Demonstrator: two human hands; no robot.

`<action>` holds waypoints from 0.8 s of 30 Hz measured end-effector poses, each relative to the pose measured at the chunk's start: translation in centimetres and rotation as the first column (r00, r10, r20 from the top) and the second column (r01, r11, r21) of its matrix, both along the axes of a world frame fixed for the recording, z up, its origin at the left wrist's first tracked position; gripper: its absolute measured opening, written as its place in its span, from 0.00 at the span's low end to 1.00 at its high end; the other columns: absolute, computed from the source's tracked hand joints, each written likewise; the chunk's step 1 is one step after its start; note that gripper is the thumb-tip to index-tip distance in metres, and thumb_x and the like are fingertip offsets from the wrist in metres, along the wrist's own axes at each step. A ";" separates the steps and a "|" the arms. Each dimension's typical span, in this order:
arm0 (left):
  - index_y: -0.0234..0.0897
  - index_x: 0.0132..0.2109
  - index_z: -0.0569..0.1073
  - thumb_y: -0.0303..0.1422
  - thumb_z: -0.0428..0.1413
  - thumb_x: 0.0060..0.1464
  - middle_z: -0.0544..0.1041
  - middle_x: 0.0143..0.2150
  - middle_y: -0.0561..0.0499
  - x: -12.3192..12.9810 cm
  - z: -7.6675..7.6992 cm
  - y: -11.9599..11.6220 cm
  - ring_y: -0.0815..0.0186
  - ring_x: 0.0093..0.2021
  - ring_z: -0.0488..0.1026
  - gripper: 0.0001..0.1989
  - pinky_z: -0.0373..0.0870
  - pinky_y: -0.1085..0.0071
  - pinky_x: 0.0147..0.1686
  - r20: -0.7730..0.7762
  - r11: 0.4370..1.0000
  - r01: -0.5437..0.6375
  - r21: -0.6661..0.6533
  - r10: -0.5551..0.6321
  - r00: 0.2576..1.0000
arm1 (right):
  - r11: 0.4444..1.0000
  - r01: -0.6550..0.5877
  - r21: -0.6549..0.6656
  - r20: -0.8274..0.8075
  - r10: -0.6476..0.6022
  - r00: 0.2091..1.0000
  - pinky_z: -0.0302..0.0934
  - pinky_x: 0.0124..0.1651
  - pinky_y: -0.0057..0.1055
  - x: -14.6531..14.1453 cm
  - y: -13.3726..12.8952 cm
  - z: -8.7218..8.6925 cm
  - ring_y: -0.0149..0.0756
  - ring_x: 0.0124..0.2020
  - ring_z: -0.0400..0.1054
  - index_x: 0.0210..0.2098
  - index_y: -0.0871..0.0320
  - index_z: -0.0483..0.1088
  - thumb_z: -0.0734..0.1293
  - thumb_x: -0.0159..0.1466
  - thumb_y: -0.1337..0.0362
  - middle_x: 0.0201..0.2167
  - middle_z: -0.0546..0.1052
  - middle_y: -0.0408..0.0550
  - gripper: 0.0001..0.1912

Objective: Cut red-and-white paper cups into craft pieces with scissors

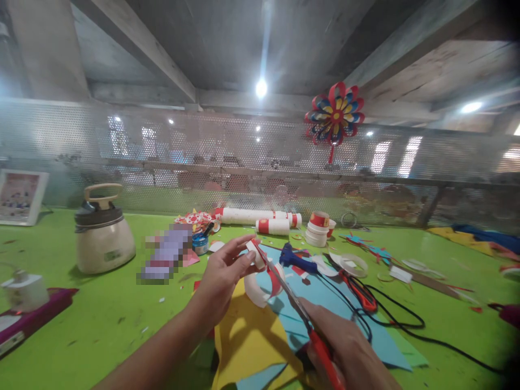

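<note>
My left hand (227, 271) pinches a curled white and red paper strip (255, 290), which looks like a piece of a paper cup. Red-handled scissors (298, 303) are gripped in my right hand (345, 336), their blades pointing up and left to the strip near my left fingertips. From the exact spot where blade and paper meet I cannot tell how deep the cut is. Beneath both hands lie a yellow sheet (254, 341) and a light blue sheet (345, 319).
A blue glue gun (298, 260) with a black cord lies beyond my right hand, near a second pair of scissors (363, 292) and a tape roll (353, 265). Stacked paper cups (273, 226) stand at the back. A large jug (103, 238) is at left.
</note>
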State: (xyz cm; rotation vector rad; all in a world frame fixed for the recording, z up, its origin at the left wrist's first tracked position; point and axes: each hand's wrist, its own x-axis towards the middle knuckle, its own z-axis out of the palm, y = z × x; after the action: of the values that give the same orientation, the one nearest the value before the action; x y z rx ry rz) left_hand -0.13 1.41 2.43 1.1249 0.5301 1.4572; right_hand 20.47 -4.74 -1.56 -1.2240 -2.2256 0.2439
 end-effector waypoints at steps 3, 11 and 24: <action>0.35 0.46 0.74 0.31 0.62 0.47 0.76 0.41 0.43 0.0 0.0 0.0 0.56 0.40 0.75 0.17 0.71 0.57 0.42 -0.012 1.000 0.012 0.010 -0.012 1.000 | 0.999 -0.020 0.036 -0.012 0.020 1.000 0.65 0.42 0.33 -0.1 0.0 -0.1 0.40 0.35 0.71 0.56 0.57 0.63 0.57 0.62 0.69 0.32 0.75 0.48 0.22; 0.35 0.46 0.73 0.32 0.62 0.47 0.76 0.42 0.44 0.2 0.1 -0.3 0.57 0.39 0.75 0.17 0.71 0.58 0.43 -0.035 1.000 -0.027 0.017 0.027 0.999 | 0.999 0.033 0.029 0.031 -0.034 0.999 0.65 0.46 0.36 0.3 0.4 -0.9 0.42 0.41 0.70 0.58 0.59 0.61 0.59 0.60 0.71 0.40 0.75 0.54 0.26; 0.36 0.48 0.75 0.33 0.63 0.46 0.76 0.38 0.45 -0.1 -0.2 0.1 0.60 0.36 0.74 0.19 0.70 0.59 0.43 -0.079 0.999 -0.036 0.032 0.038 0.996 | 0.999 0.010 0.052 0.002 -0.010 1.000 0.66 0.40 0.32 0.0 0.0 0.0 0.40 0.33 0.71 0.54 0.58 0.64 0.58 0.60 0.71 0.32 0.76 0.48 0.23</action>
State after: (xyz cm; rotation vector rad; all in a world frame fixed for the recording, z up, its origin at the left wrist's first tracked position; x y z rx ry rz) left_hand -0.23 1.52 2.19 1.2070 0.5890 1.4613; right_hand 20.49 -4.76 -1.53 -1.2076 -2.2133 0.1796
